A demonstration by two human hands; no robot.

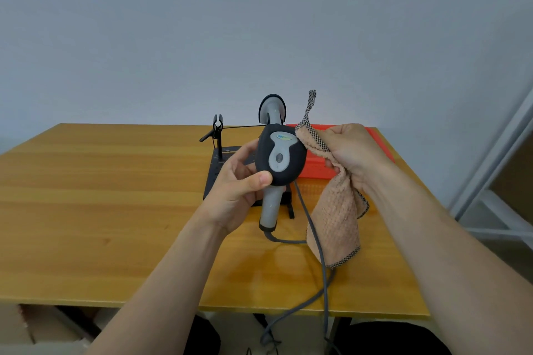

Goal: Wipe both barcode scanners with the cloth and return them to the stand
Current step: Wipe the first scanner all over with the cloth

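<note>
2 scanners (279,155) (272,108), 1 cloth (337,210), 1 stand (212,179), 1 tray (315,170), 1 tbl (115,196)

Bright, even indoor light, soft glare on the table (86,210) – sharp centre, wide-angle bending at edges

Your wooden table (86,210) carries a black stand (214,170), its flat perforated base sitting toward the far edge at 12 o'clock from you. At 1 o'clock lies an orange-red mesh tray (314,167), close beside the base; you cannot tell whether they touch. Grey cables (325,288) trail across the top at 5 o'clock and drop over the near edge.
</note>
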